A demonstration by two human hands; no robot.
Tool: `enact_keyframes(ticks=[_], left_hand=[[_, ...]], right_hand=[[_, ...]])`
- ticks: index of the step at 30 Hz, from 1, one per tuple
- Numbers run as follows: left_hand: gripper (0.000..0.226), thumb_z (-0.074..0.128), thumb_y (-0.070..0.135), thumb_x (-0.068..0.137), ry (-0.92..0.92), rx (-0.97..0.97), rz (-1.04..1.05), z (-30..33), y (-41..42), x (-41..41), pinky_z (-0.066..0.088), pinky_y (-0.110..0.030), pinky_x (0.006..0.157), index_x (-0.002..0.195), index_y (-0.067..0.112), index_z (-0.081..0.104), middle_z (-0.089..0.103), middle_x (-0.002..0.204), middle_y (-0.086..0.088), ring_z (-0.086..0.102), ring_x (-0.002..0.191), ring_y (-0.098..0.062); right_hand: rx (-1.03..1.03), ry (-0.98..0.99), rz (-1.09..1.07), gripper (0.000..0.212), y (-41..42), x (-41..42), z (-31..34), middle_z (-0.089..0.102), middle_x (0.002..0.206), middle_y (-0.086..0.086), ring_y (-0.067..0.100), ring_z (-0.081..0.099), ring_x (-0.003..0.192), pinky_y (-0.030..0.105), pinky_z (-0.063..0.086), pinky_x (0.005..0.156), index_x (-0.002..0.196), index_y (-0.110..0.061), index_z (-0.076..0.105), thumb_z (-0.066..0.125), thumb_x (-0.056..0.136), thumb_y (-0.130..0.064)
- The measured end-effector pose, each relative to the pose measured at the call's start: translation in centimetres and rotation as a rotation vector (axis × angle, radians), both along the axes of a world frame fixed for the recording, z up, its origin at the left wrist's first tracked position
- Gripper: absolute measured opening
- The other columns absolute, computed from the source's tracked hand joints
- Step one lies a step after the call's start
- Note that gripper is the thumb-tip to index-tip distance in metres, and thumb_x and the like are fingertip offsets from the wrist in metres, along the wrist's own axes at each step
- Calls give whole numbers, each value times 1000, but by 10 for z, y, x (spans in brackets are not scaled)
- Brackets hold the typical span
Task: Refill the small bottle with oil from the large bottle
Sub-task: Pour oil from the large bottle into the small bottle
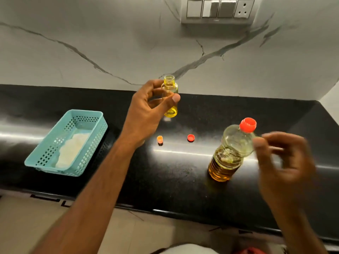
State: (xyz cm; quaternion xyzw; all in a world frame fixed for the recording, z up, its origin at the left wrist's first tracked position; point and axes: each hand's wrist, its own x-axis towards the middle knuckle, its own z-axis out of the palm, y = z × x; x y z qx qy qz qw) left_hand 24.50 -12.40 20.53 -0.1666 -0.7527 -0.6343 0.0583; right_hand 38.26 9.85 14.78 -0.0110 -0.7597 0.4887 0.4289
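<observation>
1. The left hand [146, 110] pinches the small bottle [170, 97] between thumb and curled fingers, holding it upright above the black counter [183, 171], near the wall.
2. The small bottle is uncapped at the mouth and looks filled with yellow oil nearly to the neck, so the pouring seems done.
3. The right hand [282, 162] is blurred, fingers loosely spread and holding nothing, just beside the large bottle [231, 153].
4. The large bottle stands on the counter with its red cap [248, 125] on, oil in its lower part.
5. Two loose caps lie between the bottles: an orange cap [160, 139] and a small red cap [191, 138].
6. What is left, I judge: capping the small bottle and setting it down.
7. A teal basket [45, 158] holding a white cloth [71, 153] sits well to the left.
</observation>
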Motion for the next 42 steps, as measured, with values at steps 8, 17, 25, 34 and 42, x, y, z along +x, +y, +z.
enact_keyframes(ticks=[8,17,25,34,42], left_hand=[[39,69,31,83,-1,-50,-56,19,9,0,58,-46,87,120,24,57,65,113,0,64,111,-18],[52,69,38,77,-58,-75,-62,16,13,15,58,-43,88,123,24,48,63,119,0,65,110,-15],[48,67,40,74,-56,-103,-84,18,11,25,59,-39,85,117,29,48,65,112,5,66,105,-12],[50,64,46,73,44,-115,-95,51,10,34,59,-32,85,118,30,49,65,112,7,67,101,-7],[43,65,43,73,63,-96,-123,62,11,40,59,-39,86,112,33,52,67,108,6,68,101,-11]], right_hand=[[-142,-591,215,114,41,-20,-80,40,148,-8,5,42,133,31,34,107,145,-37,24,73,51,-78],[-193,-472,174,90,22,-54,-99,60,124,-5,12,61,112,29,53,91,134,-31,40,80,58,-57],[37,-283,198,66,17,-73,-40,63,106,-5,6,65,94,8,49,76,118,-32,43,75,63,-49],[536,-262,196,75,26,-88,96,59,109,-4,14,59,89,7,38,71,124,-17,46,85,64,-40],[779,-267,152,80,30,-91,123,61,116,3,14,53,91,23,37,76,126,-15,44,81,62,-47]])
